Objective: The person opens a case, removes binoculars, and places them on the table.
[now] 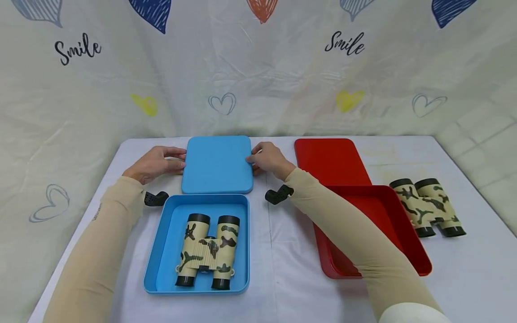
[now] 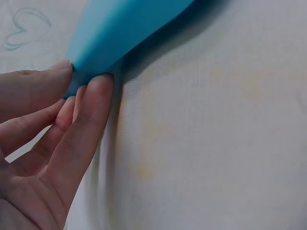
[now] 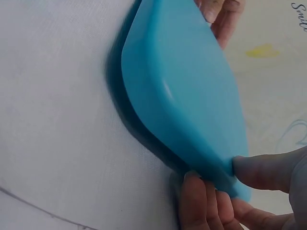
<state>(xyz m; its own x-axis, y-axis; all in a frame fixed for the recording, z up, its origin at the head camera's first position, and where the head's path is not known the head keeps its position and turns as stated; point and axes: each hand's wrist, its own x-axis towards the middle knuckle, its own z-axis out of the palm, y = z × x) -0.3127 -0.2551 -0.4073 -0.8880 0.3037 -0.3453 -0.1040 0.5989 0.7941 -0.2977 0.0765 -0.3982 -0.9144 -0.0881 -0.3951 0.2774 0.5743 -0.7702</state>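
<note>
A blue lid point(image 1: 217, 164) lies behind the blue tray-like box point(image 1: 161, 251). At the lid's left edge, my left hand point(image 1: 156, 161) pinches it, thumb on the side and fingertips at the lower rim, as the left wrist view shows. My right hand point(image 1: 271, 158) grips the opposite edge; in the right wrist view its thumb point(image 3: 268, 170) presses the top while the fingers curl under the rim. A thin shadow runs beneath the lid on the cloth. Inside the blue box rest camouflage binoculars point(image 1: 208, 249), eyepieces toward me.
A red box point(image 1: 375, 197) stands at the right, partly covered by my right forearm, with a red lid point(image 1: 331, 159) behind it. Further right lie a second pair of camouflage binoculars point(image 1: 428, 206). Behind the white-covered table point(image 1: 282, 264) hangs a printed cloth point(image 1: 278, 67).
</note>
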